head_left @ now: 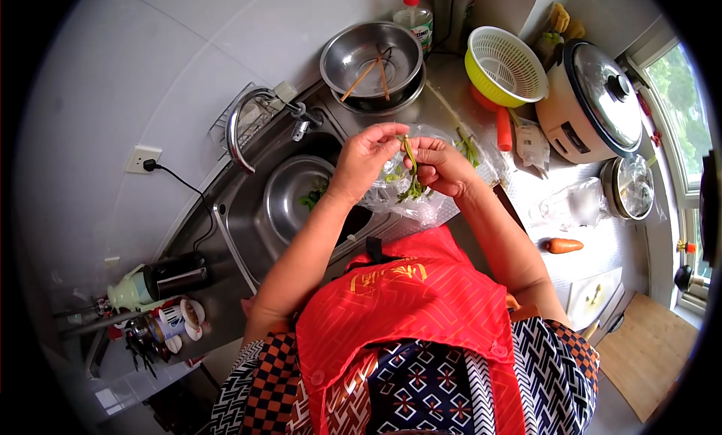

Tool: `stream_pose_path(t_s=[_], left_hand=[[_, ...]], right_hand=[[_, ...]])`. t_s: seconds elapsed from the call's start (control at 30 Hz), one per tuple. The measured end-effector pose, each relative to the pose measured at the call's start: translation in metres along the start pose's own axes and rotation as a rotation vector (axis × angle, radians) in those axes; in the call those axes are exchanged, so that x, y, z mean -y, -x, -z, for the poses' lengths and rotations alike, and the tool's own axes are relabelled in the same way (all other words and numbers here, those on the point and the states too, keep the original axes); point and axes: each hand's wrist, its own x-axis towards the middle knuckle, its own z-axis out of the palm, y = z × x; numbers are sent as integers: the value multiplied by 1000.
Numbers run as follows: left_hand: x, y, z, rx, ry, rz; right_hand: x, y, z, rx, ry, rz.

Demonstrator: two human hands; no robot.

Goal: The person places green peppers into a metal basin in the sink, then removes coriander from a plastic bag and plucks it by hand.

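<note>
My left hand (368,158) and my right hand (445,166) meet above a clear plastic bag (429,208). Both pinch the upper part of a stalk of leafy greens (414,185), whose leaves hang downward between them. More green stems (468,148) lie beside my right hand, on the far side of the bag. To the left, a steel basin (278,223) sits in the sink (239,243) with some green leaves (310,199) inside; my left forearm hides part of it.
Behind the sink curves a faucet (235,134). Stacked steel bowls (335,63) hold chopsticks. At the right are a yellow-green colander (489,93), a peeler-like orange handle (504,130), a rice cooker (575,127), a carrot (564,245) and a wooden board (650,352).
</note>
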Motion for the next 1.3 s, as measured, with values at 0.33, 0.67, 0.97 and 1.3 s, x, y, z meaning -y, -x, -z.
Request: stream_pose_path(t_s=[0.33,0.67,0.97,1.3], left_hand=[[-10,-11,12,-278,119,37],[-11,-14,33,-408,235,32],[-21,-18,50,-473,288,-34],[-19,-15,38,-431,411,44]], right_hand=[[-6,2,12,119,186,35],[0,15,34,30,51,-55],[-3,23,44,-23,44,-14],[-14,-4,5,-182,241,527]])
